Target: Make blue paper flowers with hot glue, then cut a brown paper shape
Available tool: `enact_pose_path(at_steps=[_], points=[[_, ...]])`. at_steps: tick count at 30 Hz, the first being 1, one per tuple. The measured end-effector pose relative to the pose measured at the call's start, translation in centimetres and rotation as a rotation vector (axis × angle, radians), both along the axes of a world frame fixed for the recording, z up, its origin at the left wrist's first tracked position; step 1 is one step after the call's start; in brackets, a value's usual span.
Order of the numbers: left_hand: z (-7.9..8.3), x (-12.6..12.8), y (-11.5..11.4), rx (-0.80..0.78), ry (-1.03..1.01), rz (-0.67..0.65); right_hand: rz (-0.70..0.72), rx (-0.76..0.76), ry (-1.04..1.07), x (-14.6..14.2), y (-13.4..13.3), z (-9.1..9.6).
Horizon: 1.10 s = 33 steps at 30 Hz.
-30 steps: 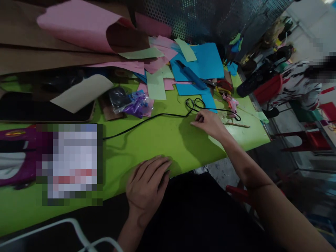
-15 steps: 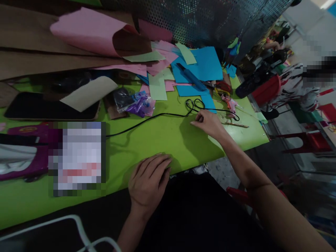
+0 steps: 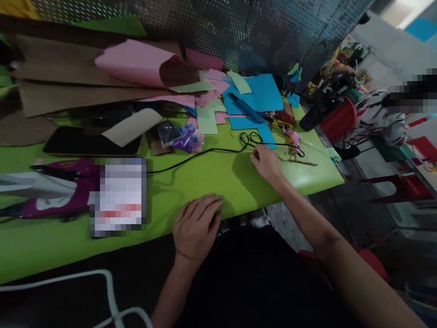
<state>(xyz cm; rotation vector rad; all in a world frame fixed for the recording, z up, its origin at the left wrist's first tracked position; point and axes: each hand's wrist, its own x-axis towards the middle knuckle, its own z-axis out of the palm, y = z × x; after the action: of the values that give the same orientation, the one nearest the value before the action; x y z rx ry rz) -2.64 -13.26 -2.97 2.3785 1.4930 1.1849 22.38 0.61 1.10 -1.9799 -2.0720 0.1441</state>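
Observation:
My left hand (image 3: 198, 225) lies palm down at the near edge of the green table (image 3: 201, 175), fingers stretched out and holding nothing. Farther right, my right hand (image 3: 268, 165) rests on the tabletop with its fingers curled in. Its fingertips are tucked under, so I cannot see what they hold, if anything. Just beyond the knuckles a thin black cord (image 3: 191, 156) forms two small loops. The cord runs left to a blurred-out white panel (image 3: 121, 196) next to a purple and white object (image 3: 61, 196).
Behind lie a dark phone-like slab (image 3: 82, 142), a small plastic bag (image 3: 184, 137), blue paper (image 3: 266, 91), a blue cutter-like tool (image 3: 247, 108) and rolled pink paper (image 3: 133, 61). A perforated metal panel (image 3: 218, 32) stands at the back. Another person (image 3: 375, 116) sits at right.
The camera view has turned slightly left, so things on the left appear farther right. Both hands keep their places on the table.

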Motion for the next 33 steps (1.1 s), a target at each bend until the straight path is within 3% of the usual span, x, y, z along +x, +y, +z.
enact_pose_path(at_steps=[4, 9, 11, 13, 18, 21, 22, 25, 28, 33], points=[[-0.1, -0.1, 0.0, 0.012, 0.001, -0.008, 0.192, 0.033, -0.036, -0.5, -3.1, -0.5], [-0.1, -0.1, 0.2, 0.016, -0.003, -0.001, 0.493, -0.161, -0.140, -1.1, -9.4, -0.5], [-0.1, -0.2, 0.3, 0.025, 0.004, 0.001, 0.431, -0.169, -0.131, 0.1, -10.9, -0.4], [0.1, -0.5, 0.3, 0.013, 0.022, -0.024, 0.257, -0.133, -0.120, 2.5, -12.0, -0.5], [0.8, -0.8, 0.2, -0.037, 0.001, -0.076, -0.174, 0.015, -0.076, 11.6, -14.9, -0.7], [1.5, -0.6, 0.7, -0.066, -0.060, -0.076, -0.495, 0.082, -0.053, 16.3, -16.3, 0.2], [1.8, -0.4, 0.9, -0.081, -0.071, -0.079, -0.546, 0.103, -0.031, 17.3, -16.5, 0.7], [2.8, 0.1, 2.1, -0.142, -0.069, -0.086, -0.564, 0.184, 0.194, 18.0, -16.2, 1.9], [3.4, 0.7, 3.6, -0.194, -0.034, -0.066, -0.571, 0.283, 0.329, 16.2, -14.6, 2.6], [4.2, 0.9, 6.9, -0.309, 0.125, 0.011, -0.273, 0.320, 0.471, 12.7, -11.7, 2.8]])
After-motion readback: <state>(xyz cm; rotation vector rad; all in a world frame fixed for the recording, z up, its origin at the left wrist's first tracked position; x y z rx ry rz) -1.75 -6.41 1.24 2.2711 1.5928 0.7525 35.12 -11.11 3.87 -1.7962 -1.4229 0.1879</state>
